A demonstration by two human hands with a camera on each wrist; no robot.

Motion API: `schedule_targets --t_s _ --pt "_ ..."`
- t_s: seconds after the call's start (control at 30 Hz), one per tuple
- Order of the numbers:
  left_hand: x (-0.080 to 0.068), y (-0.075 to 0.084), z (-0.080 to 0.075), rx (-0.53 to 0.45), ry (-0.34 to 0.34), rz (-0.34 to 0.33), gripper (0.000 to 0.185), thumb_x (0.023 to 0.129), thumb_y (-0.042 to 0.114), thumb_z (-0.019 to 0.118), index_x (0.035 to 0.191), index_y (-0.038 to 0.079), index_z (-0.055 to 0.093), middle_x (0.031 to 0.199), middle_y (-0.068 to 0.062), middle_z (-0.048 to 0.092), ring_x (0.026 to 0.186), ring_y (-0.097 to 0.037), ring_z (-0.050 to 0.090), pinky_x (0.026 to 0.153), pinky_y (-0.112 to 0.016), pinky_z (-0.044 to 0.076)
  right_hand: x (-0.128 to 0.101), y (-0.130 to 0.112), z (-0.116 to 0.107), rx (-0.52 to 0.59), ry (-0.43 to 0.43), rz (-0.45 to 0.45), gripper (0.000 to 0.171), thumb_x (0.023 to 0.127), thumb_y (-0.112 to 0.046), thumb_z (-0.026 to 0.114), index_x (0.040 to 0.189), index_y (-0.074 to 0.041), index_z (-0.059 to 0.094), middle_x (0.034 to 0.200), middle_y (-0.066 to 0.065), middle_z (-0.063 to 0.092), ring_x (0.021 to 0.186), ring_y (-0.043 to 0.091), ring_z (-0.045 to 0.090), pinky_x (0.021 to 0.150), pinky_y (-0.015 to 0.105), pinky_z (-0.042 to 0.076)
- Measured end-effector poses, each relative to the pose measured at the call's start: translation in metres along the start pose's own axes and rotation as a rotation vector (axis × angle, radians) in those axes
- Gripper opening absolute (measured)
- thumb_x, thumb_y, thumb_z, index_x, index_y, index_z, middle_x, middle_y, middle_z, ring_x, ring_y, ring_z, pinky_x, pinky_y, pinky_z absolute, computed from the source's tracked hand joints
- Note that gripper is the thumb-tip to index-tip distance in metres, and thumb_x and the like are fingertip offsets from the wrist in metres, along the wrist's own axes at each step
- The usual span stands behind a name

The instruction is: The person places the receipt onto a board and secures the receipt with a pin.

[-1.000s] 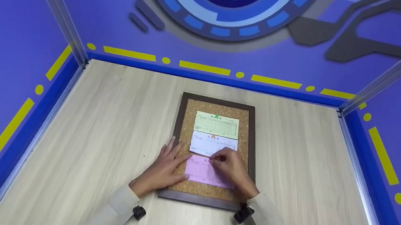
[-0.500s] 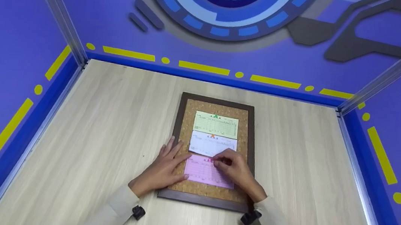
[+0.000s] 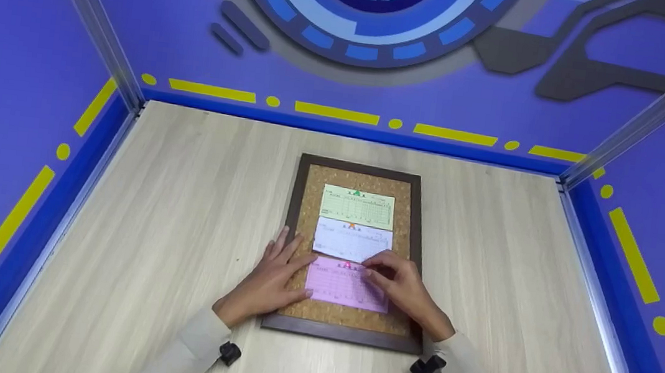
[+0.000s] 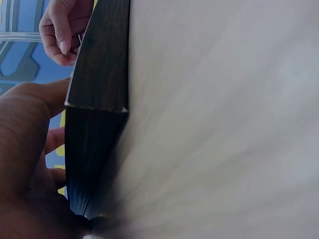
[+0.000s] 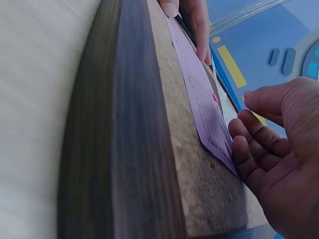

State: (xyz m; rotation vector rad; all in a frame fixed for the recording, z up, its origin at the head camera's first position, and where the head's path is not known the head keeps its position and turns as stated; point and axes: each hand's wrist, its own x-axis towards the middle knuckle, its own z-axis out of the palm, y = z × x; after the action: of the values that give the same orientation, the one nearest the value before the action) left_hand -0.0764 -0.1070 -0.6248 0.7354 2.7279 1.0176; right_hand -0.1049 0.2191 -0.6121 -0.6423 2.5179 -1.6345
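Note:
A cork board [image 3: 308, 209] in a dark wooden frame [image 3: 341, 334] lies on the table. It carries a green slip [image 3: 357, 207], a white slip [image 3: 353, 241] and a pink slip [image 3: 337, 284] in a column. A small pink pin [image 3: 347, 265] sits in the pink slip's top edge. My left hand [image 3: 272, 273] lies flat on the board's left side, fingertips on the pink slip's left edge. My right hand [image 3: 400, 282] rests at the pink slip's upper right, just right of the pin. In the right wrist view its fingers [image 5: 259, 149] are loosely curled and hold nothing, and the pin [image 5: 215, 97] stands apart from them.
The wooden table [image 3: 180, 207] is boxed in by purple walls with blue and yellow trim [image 3: 339, 126] at the back and both sides. The left wrist view shows the frame's dark corner [image 4: 97, 89] from the side.
My right hand has drawn back to the right from the top of the pink slip, and the pink pin now shows there. The left hand has stayed put.

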Motion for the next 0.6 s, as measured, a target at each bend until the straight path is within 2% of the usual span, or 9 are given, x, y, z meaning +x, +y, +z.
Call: schedule_targets --t_s 0.33,0.6 --pt "0.0 -0.001 0.001 -0.001 0.006 0.011 0.071 0.1 0.041 0.08 0.162 0.018 0.056 0.182 -0.019 0.019 0.169 -0.047 -0.005 0.131 -0.073 0.009 -0.007 0.003 -0.013 0.026 0.006 0.021 0.013 0.098 0.001 0.08 0.111 0.0 0.082 0.108 0.013 0.079 0.099 0.026 0.073 0.087 0.021 0.057" --pt "0.0 -0.001 0.0 0.003 0.005 0.015 0.071 0.099 0.041 0.081 0.162 0.017 0.057 0.182 -0.02 0.02 0.169 -0.047 -0.004 0.13 -0.073 0.01 -0.014 0.005 -0.023 0.001 0.032 0.07 0.016 0.099 0.001 0.08 0.114 -0.001 0.081 0.113 0.012 0.077 0.1 0.021 0.071 0.085 0.02 0.057"
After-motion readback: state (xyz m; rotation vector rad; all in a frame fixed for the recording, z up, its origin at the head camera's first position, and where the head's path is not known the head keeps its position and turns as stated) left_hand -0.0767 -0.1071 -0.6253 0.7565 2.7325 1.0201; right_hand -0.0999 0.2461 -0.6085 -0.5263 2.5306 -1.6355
